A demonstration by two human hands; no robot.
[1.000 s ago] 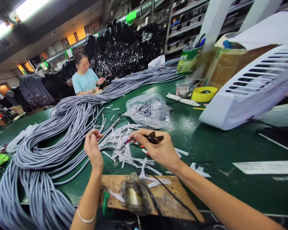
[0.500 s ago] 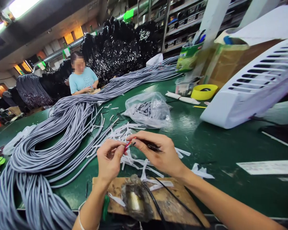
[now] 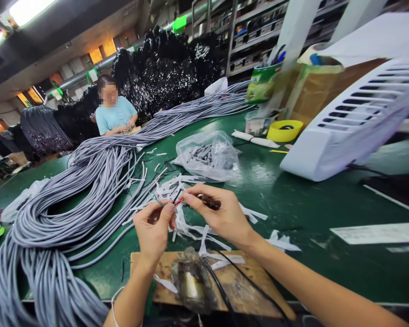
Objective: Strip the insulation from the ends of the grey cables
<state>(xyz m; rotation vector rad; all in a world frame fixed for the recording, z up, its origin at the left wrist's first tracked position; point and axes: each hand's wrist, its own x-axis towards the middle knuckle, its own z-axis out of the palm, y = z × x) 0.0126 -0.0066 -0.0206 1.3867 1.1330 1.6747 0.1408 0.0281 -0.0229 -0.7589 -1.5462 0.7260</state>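
Preferably, spread the thin red, black and green plastic-coated wires (image 3: 177, 202) fully apart so that each can be gripped singly. The left hand (image 3: 156, 227) pinches them; the right hand (image 3: 220, 210) appears to pinch the red one, its palm curled around a dark object (image 3: 211, 203) of unclear kind. The wires sit between both hands, above loose white strips (image 3: 181, 220), beyond the near brown wooden board (image 3: 238, 281). Gripping close to the ends should limit bending.
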